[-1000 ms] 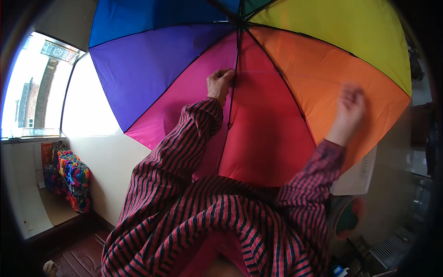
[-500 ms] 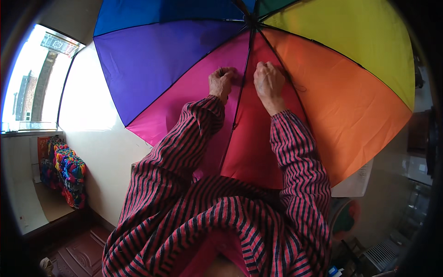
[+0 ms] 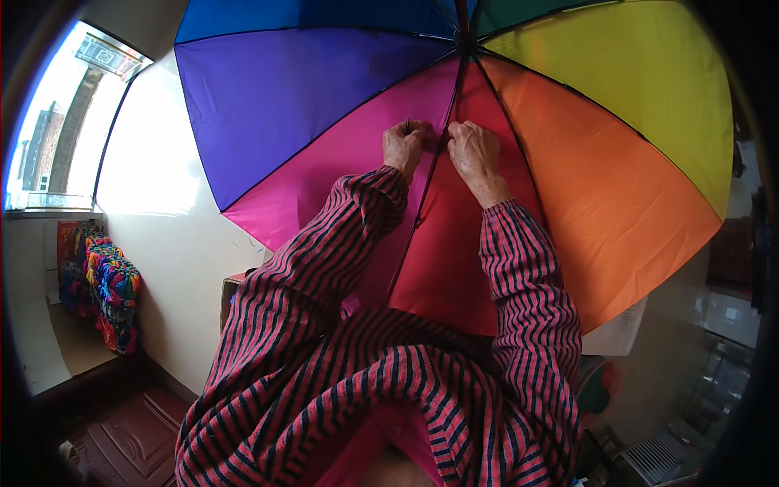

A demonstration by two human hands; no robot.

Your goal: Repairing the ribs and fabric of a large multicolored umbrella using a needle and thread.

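A wide-open rainbow umbrella (image 3: pixel 479 243) spreads across the view, its inner side toward me. Dark ribs (image 3: pixel 418 219) run out from the hub (image 3: pixel 465 42) at the top. My left hand (image 3: pixel 402 150) is closed in a pinch over the pink panel, just left of the rib between pink and red. A short, thin dark thing (image 3: pixel 407 126) sticks up from its fingers, too small to name. On the other side of that rib, my right hand (image 3: pixel 475 156) is closed over the red panel, fingertips close to the rib. What its fingers pinch is hidden.
Bundles of folded multicoloured cloth (image 3: pixel 112 284) hang at the left, near a bright window (image 3: pixel 61 138). A cardboard box (image 3: pixel 230 296) stands behind my left arm. Below lies a dark red carved panel (image 3: pixel 134 438). At the lower right is a slatted grey object (image 3: pixel 656 456).
My right hand has moved toward the rib and closer to my left hand. In the view, the umbrella has shifted slightly right and down. A thin thread loop near the orange panel no longer shows.
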